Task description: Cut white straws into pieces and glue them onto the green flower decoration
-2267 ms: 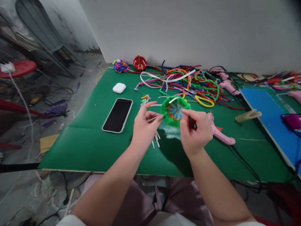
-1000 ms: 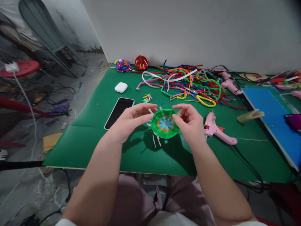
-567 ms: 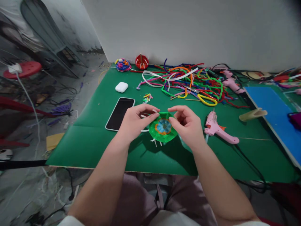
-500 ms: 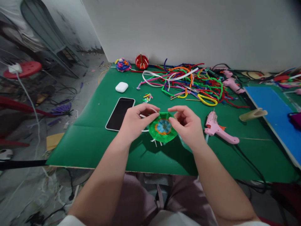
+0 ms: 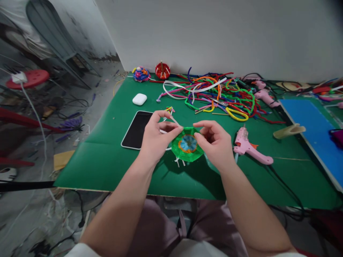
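Between my hands, above the table, is a round green woven disc (image 5: 187, 155) with an orange ring and a light blue centre. White strips (image 5: 178, 162) stick out from its lower edge. My left hand (image 5: 160, 134) pinches the disc's upper left edge, and a thin white strip (image 5: 175, 121) runs up from its fingertips. On the other side, my right hand (image 5: 215, 142) grips the upper right rim between thumb and forefinger, its other fingers curled. Behind the hands lie small coloured scraps (image 5: 169, 109), partly hidden by my left fingers.
Left of the hands are a phone (image 5: 134, 131) and a white earbud case (image 5: 139, 99). A pink glue gun (image 5: 249, 148) lies to the right. Behind are tangled pipe cleaners (image 5: 209, 89), yellow-handled scissors (image 5: 237, 114), a red woven piece (image 5: 162, 71) and a multicoloured one (image 5: 141, 74).
My left forefinger has lifted, and the white strip at its tip now stands higher. My right hand keeps its grip on the disc's rim.
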Motion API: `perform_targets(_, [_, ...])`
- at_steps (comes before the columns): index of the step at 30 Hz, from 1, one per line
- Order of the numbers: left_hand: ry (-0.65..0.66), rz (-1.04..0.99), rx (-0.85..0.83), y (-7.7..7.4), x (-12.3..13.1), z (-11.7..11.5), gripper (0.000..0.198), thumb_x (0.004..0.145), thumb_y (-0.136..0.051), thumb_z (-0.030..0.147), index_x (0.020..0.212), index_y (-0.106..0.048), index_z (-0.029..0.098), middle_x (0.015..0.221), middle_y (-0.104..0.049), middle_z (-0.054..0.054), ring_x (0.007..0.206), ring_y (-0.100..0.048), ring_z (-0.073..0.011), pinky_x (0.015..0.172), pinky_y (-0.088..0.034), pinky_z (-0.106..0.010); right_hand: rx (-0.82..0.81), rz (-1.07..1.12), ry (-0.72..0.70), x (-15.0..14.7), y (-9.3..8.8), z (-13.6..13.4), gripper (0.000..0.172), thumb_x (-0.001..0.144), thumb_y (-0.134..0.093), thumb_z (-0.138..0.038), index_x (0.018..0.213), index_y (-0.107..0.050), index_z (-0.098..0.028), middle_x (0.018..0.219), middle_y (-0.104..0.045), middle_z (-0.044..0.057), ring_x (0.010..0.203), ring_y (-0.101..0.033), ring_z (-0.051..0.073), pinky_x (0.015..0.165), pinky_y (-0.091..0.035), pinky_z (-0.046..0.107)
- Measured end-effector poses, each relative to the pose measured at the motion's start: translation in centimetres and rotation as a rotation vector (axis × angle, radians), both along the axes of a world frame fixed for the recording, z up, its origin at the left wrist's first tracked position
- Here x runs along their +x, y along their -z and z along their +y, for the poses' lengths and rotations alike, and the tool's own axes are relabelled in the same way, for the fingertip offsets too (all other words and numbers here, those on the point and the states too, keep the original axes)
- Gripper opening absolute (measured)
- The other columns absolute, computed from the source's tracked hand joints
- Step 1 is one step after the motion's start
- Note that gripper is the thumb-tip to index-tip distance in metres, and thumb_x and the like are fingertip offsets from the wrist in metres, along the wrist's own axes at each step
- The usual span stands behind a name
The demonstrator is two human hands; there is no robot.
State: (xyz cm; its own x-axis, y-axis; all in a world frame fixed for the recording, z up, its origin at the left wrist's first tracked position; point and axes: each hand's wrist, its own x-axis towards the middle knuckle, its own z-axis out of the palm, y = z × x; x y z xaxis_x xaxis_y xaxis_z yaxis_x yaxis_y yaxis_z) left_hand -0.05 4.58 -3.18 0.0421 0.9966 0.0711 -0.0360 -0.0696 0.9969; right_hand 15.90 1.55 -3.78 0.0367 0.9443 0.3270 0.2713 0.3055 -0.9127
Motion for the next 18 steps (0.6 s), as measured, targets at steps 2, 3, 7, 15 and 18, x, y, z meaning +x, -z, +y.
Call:
perform_targets(2, [0.011, 0.003, -0.005, -0.1, 0.0, -0.1, 0.035, 0.065, -0.073, 0.024, 0.087, -0.045, 0.022, 0.071, -0.066, 0.004, 0.066, -0.063, -0.0113, 0.064, -0.05, -0.024, -0.005, -0.002, 0.01, 0.0, 0.0, 0.0, 0.021, 0.077, -0.058, -0.015, 0.095, -0.062, -0.026, 0.063, -0.044, -0.006, 0.052, -0.04, 0.007, 0.046, -0.034, 0.021])
perform_targets(3, [0.014, 0.009, -0.009, -0.2, 0.0, -0.1, 0.035, 0.066, -0.072, 0.025, 0.087, -0.045, 0.022, 0.071, -0.066, 0.003, 0.067, -0.064, -0.0117, 0.065, -0.05, -0.024, -0.008, -0.003, 0.015, 0.0, 0.0, 0.0, 0.021, 0.077, -0.058, -0.015, 0.095, -0.062, -0.026, 0.063, -0.044, -0.006, 0.052, -0.04, 0.007, 0.046, -0.034, 0.021])
perform_targets(7, [0.023, 0.057, -0.017, -0.4, -0.2, -0.2, 0.035, 0.067, -0.072, 0.026, 0.094, -0.05, 0.021, 0.073, -0.067, 0.002, 0.069, -0.064, -0.0133, 0.067, -0.05, -0.026, -0.014, 0.0, 0.029, 0.0, -0.1, 0.0, 0.02, 0.077, -0.058, -0.017, 0.095, -0.062, -0.026, 0.063, -0.044, -0.006, 0.052, -0.04, 0.007, 0.046, -0.034, 0.021])
perform_targets(15, [0.095, 0.099, -0.036, -1.3, -1.1, 0.0, 0.043, 0.068, -0.072, 0.027, 0.107, -0.055, 0.019, 0.085, -0.071, -0.003, 0.084, -0.067, -0.0183, 0.073, -0.051, -0.028, -0.015, 0.023, 0.051, 0.2, 0.0, 0.2, 0.021, 0.077, -0.058, -0.017, 0.096, -0.062, -0.026, 0.062, -0.044, -0.006, 0.052, -0.04, 0.008, 0.045, -0.034, 0.022])
perform_targets(18, [0.137, 0.069, -0.016, -1.8, -2.0, 0.0, 0.047, 0.068, -0.072, 0.027, 0.111, -0.054, 0.019, 0.09, -0.071, -0.005, 0.092, -0.066, -0.0198, 0.08, -0.051, -0.031, -0.007, 0.037, 0.055, 0.3, -0.1, 0.2, 0.021, 0.078, -0.058, -0.017, 0.097, -0.061, -0.026, 0.062, -0.043, -0.006, 0.052, -0.04, 0.008, 0.045, -0.034, 0.022])
